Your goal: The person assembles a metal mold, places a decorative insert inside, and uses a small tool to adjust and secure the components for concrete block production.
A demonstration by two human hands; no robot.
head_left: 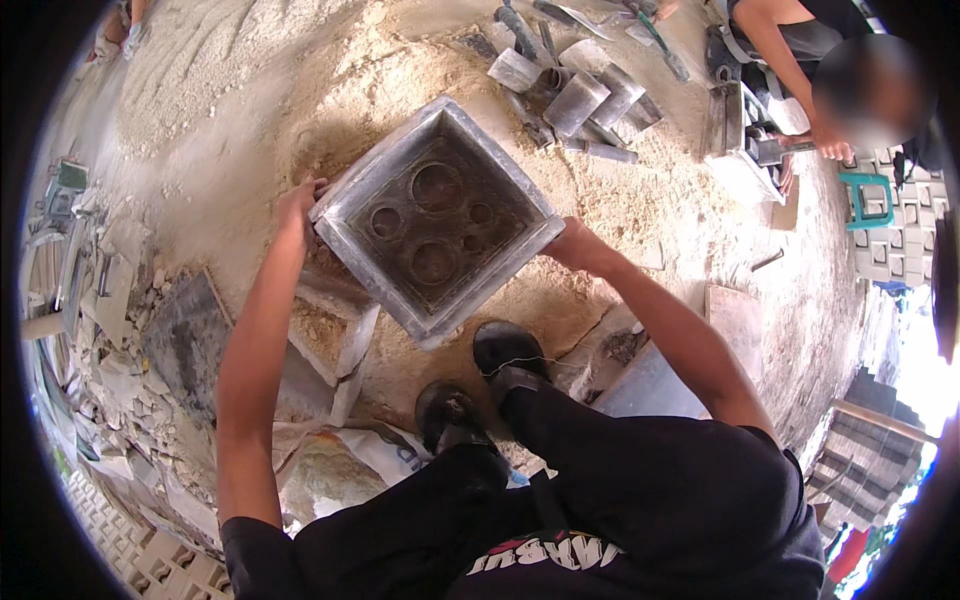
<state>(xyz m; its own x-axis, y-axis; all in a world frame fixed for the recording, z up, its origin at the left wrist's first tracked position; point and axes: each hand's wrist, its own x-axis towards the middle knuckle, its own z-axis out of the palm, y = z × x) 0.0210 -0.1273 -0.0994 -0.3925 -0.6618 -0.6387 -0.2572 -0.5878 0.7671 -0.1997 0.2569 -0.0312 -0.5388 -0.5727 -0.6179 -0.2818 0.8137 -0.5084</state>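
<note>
The person's left hand is closed on the left corner of a grey square box, and the right hand is closed on the right corner. The box is between both hands, above sandy ground. Close to its lower corner stand two dark boots. Beyond it lies a heap of metal pieces; at left there is a dark slab. A co-worker is at upper right, near a green stool.
</note>
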